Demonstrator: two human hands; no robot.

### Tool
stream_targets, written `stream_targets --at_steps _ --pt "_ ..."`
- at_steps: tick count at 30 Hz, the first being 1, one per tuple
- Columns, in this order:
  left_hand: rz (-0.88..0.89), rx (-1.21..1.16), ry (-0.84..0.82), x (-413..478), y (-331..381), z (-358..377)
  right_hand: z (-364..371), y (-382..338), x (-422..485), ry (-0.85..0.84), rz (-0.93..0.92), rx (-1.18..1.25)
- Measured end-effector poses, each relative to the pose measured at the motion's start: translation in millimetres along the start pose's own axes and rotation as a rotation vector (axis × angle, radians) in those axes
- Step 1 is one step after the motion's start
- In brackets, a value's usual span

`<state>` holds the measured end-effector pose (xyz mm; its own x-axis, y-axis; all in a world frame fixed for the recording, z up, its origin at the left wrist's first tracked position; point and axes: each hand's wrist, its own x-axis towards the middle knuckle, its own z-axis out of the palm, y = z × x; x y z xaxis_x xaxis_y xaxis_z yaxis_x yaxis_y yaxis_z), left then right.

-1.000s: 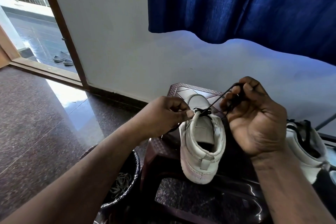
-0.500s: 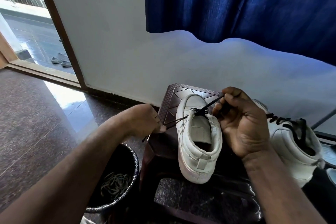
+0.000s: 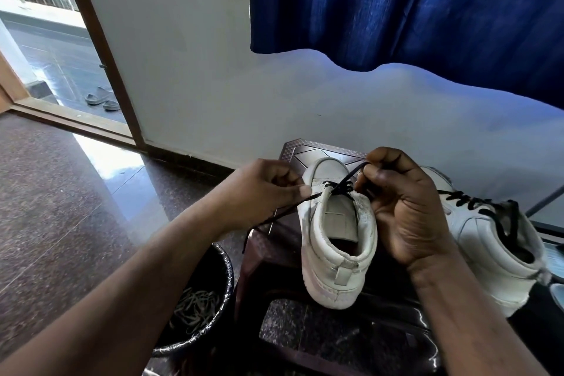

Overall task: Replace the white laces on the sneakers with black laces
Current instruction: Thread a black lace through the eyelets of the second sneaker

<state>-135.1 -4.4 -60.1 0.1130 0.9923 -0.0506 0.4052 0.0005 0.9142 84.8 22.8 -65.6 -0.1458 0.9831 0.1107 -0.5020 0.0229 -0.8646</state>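
Note:
A white sneaker (image 3: pixel 335 241) stands heel towards me on a dark brown plastic stool (image 3: pixel 308 151). A black lace (image 3: pixel 341 186) crosses its top eyelets. My left hand (image 3: pixel 262 189) pinches one lace end, which trails down to the left. My right hand (image 3: pixel 399 207) pinches the other end just right of the tongue. A second white sneaker (image 3: pixel 488 241) with black laces sits to the right, partly behind my right hand.
A black bin (image 3: pixel 198 302) holding pale laces stands on the floor left of the stool. The polished stone floor (image 3: pixel 61 207) stretches left to an open doorway (image 3: pixel 45 55) with sandals outside. A blue curtain (image 3: pixel 412 9) hangs above the white wall.
My left hand moved back towards the sneaker and up after pulling out to the left. My right hand dropped closer to the tongue. The second sneaker has come more into view.

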Motion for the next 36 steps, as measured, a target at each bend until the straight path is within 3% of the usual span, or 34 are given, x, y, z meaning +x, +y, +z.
stream_targets --at_steps 6,11,15,21,29,32,36 --pt "0.044 -0.010 -0.020 -1.1 8.8 14.4 -1.1 -1.4 -0.5 0.006 0.004 -0.018" --pt "-0.055 -0.002 0.002 2.5 0.4 12.9 0.7 -4.3 -3.8 -0.011 0.018 -0.041" --pt "-0.168 0.200 0.026 3.9 -2.8 8.5 3.6 -3.6 -5.6 -0.017 -0.011 -0.079" --pt "-0.170 0.125 0.024 6.2 -8.4 2.7 3.2 -4.2 -4.7 -0.016 -0.025 -0.084" --pt "-0.221 0.209 -0.075 0.3 -4.5 -3.0 -3.0 0.1 -3.2 -0.071 -0.046 -0.241" --pt "-0.201 0.175 -0.119 -1.8 -2.4 -2.7 -1.9 1.2 -4.1 -0.075 -0.045 -0.239" --pt "-0.160 -0.076 -0.180 -2.2 -2.3 -2.9 -1.2 -0.2 -4.5 -0.092 -0.050 -0.246"
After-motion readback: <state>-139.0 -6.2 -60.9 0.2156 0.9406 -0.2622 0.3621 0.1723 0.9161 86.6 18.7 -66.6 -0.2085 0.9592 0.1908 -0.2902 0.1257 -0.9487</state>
